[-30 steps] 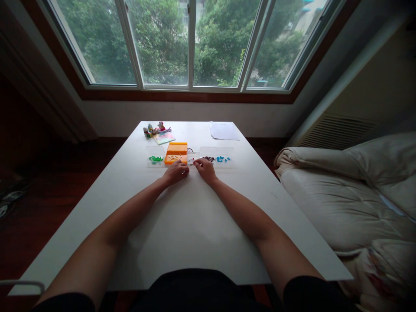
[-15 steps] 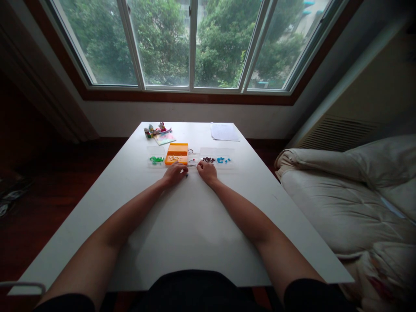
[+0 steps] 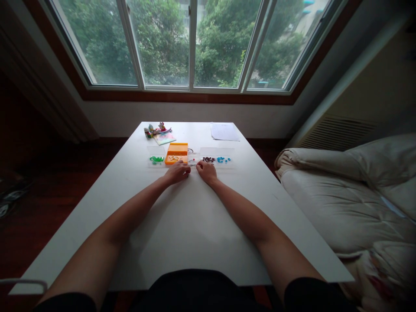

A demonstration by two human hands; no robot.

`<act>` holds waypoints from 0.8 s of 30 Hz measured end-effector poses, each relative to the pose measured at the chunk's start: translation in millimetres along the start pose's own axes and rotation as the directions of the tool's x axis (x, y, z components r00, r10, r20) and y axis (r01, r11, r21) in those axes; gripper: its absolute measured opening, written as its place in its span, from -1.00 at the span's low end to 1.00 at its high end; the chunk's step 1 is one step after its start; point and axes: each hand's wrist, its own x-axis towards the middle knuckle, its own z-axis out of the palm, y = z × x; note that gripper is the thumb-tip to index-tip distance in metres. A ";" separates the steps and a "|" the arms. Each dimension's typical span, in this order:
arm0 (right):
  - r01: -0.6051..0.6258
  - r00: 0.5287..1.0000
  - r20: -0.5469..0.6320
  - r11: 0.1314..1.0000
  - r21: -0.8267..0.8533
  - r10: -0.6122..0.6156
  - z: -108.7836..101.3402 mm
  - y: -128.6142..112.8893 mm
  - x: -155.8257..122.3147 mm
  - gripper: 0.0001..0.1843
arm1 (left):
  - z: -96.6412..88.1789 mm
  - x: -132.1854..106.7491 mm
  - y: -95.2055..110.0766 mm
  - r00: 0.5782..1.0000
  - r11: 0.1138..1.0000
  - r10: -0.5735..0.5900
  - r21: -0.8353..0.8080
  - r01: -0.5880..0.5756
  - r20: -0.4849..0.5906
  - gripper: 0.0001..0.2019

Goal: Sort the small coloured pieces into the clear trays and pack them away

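Just in front of the orange box is my left hand, its fingers curled together toward the right. Facing it across a small gap, my right hand is closed in a pinch. A thin pale strand shows between the fingertips; I cannot tell which hand holds it. What either hand grips is too small to make out. Yellowish small pieces lie in the orange box. Dark brown pieces and blue pieces sit just beyond my right hand.
Green pieces lie in a clear box left of the orange one. Small colourful figures and a pastel card are at the table's far left, white papers at far right. A cushioned sofa flanks the table.
My left hand has shifted slightly right and turned a little, its fingers now nearer to my right hand. My right hand has hardly moved.
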 end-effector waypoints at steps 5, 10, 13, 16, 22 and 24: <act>0.000 0.999 0.035 0.999 -0.038 0.001 -3.0 -2.8 -1.2 -0.71 | -3.3 -0.5 1.0 1.000 1.000 -0.010 0.001 0.010 0.029 -0.88; 0.001 0.999 0.038 0.998 -0.061 0.002 -5.7 -4.9 -2.3 -0.71 | -5.7 -0.1 -0.2 0.999 1.000 -0.012 -0.020 0.013 0.046 -0.88; -0.003 0.999 0.041 0.998 -0.063 0.005 -7.8 -6.4 -2.9 -0.71 | -4.4 -0.3 -0.6 0.999 0.999 -0.021 -0.044 0.023 0.042 -0.87; -0.007 0.999 0.047 0.998 -0.055 0.010 -9.6 -7.7 -3.4 -0.71 | 1.1 -1.9 -3.0 0.999 0.997 -0.045 -0.068 0.045 0.004 -0.87; 0.004 0.999 0.047 1.000 -0.029 -0.003 -9.1 -7.3 -2.6 -0.73 | 10.9 -2.8 -20.5 0.968 0.975 -0.194 -0.137 0.173 -0.161 -0.89; 0.008 0.999 0.047 1.000 -0.020 -0.007 -8.0 -6.3 -2.2 -0.73 | 9.7 -1.1 -28.3 0.931 0.954 -0.280 -0.177 0.243 -0.235 -0.89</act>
